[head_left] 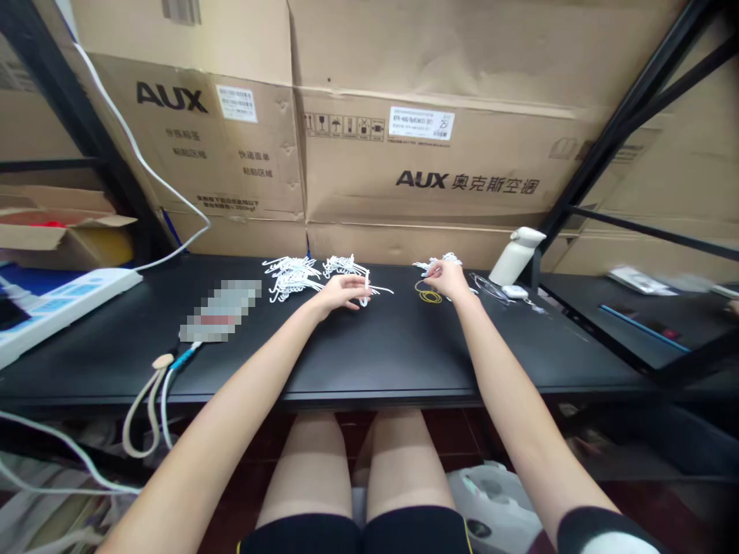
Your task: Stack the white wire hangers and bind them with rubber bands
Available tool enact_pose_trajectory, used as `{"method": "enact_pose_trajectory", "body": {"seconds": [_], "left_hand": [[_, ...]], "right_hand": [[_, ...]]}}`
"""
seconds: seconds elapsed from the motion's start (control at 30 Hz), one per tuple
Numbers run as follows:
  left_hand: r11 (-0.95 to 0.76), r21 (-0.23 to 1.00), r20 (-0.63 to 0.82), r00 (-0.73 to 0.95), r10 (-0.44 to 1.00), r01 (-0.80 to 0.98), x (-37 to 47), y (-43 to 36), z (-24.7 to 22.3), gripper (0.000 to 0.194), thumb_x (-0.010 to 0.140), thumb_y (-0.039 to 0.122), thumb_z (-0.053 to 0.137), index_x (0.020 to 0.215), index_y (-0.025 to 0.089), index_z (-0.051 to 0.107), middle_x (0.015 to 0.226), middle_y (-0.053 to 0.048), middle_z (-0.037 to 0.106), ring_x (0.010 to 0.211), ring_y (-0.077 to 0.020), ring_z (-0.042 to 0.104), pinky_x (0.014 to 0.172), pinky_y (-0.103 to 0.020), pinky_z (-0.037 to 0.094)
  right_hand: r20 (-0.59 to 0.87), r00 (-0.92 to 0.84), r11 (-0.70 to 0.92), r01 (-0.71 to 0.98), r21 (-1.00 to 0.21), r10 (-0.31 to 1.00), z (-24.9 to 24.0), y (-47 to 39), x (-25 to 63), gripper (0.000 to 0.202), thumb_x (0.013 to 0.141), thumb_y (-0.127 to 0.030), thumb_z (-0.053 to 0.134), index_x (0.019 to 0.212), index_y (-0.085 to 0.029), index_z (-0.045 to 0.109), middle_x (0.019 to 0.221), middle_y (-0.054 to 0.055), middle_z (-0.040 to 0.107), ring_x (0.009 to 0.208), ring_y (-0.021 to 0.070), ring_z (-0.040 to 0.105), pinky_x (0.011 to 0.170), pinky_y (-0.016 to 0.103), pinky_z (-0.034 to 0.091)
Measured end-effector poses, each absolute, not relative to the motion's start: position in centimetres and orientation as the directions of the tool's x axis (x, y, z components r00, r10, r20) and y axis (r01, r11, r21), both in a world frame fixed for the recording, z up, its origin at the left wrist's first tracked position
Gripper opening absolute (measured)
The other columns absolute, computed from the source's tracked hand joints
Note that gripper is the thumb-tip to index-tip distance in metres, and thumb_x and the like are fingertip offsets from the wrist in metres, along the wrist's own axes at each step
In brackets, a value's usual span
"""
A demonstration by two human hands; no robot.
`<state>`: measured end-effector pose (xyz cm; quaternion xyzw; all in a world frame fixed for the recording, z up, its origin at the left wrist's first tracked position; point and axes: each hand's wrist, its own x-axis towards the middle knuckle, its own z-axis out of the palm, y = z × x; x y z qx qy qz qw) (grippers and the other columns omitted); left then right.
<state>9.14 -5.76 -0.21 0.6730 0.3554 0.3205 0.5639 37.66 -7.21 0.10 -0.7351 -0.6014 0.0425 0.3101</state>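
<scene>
My left hand [343, 292] is closed around a thin white hook [366, 289], held upright between thumb and fingers. Thin white ends stick out to the right behind it. Beside that hand lie bundles of white hooks [290, 278], with another bundle [342, 266] just behind it. My right hand [447, 278] pinches at the upper edge of some thin yellow rubber bands [429, 295], which rest in loose loops on the black table. One more pile of white hooks [449, 259] is partly hidden behind my right hand.
A pixelated phone-like object [222, 312] with a cable and strap lies left. A power strip [63, 308] and an open carton [63, 231] are farther left. A white bottle [516, 256], glasses [489, 288] and a small white case [514, 292] stand right. Large cardboard boxes [358, 177] form the back.
</scene>
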Motion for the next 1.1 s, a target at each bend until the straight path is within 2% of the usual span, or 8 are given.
{"method": "enact_pose_trajectory", "body": {"seconds": [0.2,0.37,0.47,0.53,0.63,0.73,0.93,1.1], "left_hand": [[-0.030,0.999,0.002,0.547,0.837,0.043,9.1,-5.5,-0.1,0.050,0.062,0.038,0.082,0.103,0.015,0.066,0.102,-0.012,0.071,0.093,-0.0226,0.067,0.066,-0.027,0.053],[0.089,0.932,0.082,0.445,0.892,-0.351,8.2,-4.6,0.8,0.034,0.067,0.028,0.077,0.097,0.017,0.067,0.110,-0.008,0.068,0.094,-0.0167,0.066,0.067,-0.021,0.052],[0.102,0.884,0.056,0.320,0.946,-0.457,7.8,-4.2,1.0,0.025,0.070,0.027,0.073,0.091,0.016,0.066,0.108,-0.007,0.068,0.089,-0.0130,0.065,0.063,-0.018,0.051],[0.113,0.878,0.025,0.279,0.960,-0.466,7.9,-4.2,1.0,0.024,0.070,0.026,0.072,0.091,0.015,0.066,0.108,-0.007,0.068,0.086,-0.0119,0.065,0.060,-0.017,0.050],[0.116,0.879,0.011,0.264,0.965,-0.462,8.1,-4.2,0.8,0.027,0.068,0.028,0.073,0.090,0.014,0.067,0.110,-0.009,0.068,0.083,-0.0117,0.065,0.059,-0.017,0.050],[0.106,0.894,0.013,0.261,0.965,-0.436,8.4,-4.2,0.5,0.029,0.067,0.030,0.074,0.091,0.014,0.068,0.115,-0.009,0.067,0.083,-0.0120,0.065,0.057,-0.017,0.049],[0.024,0.987,0.023,0.286,0.958,-0.157,9.1,-5.0,0.1,0.043,0.061,0.037,0.080,0.095,0.014,0.068,0.110,-0.011,0.067,0.088,-0.0186,0.067,0.059,-0.021,0.050],[-0.063,0.993,0.019,0.392,0.920,0.100,9.9,-5.8,-0.2,0.051,0.060,0.045,0.080,0.096,0.012,0.067,0.091,-0.011,0.069,0.085,-0.0208,0.066,0.056,-0.023,0.050]], "right_hand": [[0.197,0.364,-0.260,0.874,-0.411,0.910,0.1,-7.8,38.6,0.010,0.063,-0.015,0.074,0.069,-0.016,0.066,0.078,0.004,0.068,0.078,0.0189,0.064,0.073,0.029,0.050],[0.252,0.378,-0.274,0.889,-0.366,0.891,0.2,-7.7,38.3,0.012,0.067,-0.021,0.072,0.078,-0.018,0.066,0.090,0.006,0.070,0.090,0.0226,0.063,0.079,0.033,0.049],[0.338,0.342,-0.209,0.904,-0.374,0.877,0.2,-7.9,36.4,0.012,0.079,-0.027,0.063,0.088,-0.019,0.065,0.093,0.005,0.070,0.090,0.0204,0.063,0.080,0.032,0.047],[0.434,0.196,-0.020,0.926,-0.377,0.879,-0.4,-8.0,34.0,0.018,0.087,-0.033,0.055,0.093,-0.018,0.064,0.090,0.006,0.070,0.085,0.0196,0.063,0.078,0.031,0.047],[0.468,-0.118,0.248,0.942,-0.227,0.876,-1.9,-7.8,30.0,0.027,0.091,-0.037,0.052,0.103,-0.016,0.064,0.102,0.012,0.068,0.094,0.0232,0.061,0.083,0.034,0.045],[0.447,-0.315,0.428,0.886,-0.177,0.837,-3.5,-7.0,27.6,0.023,0.094,-0.024,0.046,0.099,-0.016,0.067,0.101,0.012,0.068,0.093,0.0210,0.061,0.085,0.032,0.044],[0.467,-0.216,0.450,0.754,-0.478,0.857,-4.1,-6.2,28.6,0.011,0.078,-0.007,0.060,0.080,-0.013,0.069,0.080,0.006,0.071,0.073,0.0153,0.063,0.074,0.025,0.047],[0.449,-0.143,0.371,0.798,-0.475,0.882,-3.4,-6.5,29.3,0.016,0.071,-0.002,0.059,0.077,-0.013,0.070,0.072,0.004,0.069,0.066,0.0142,0.062,0.067,0.023,0.046]]}}
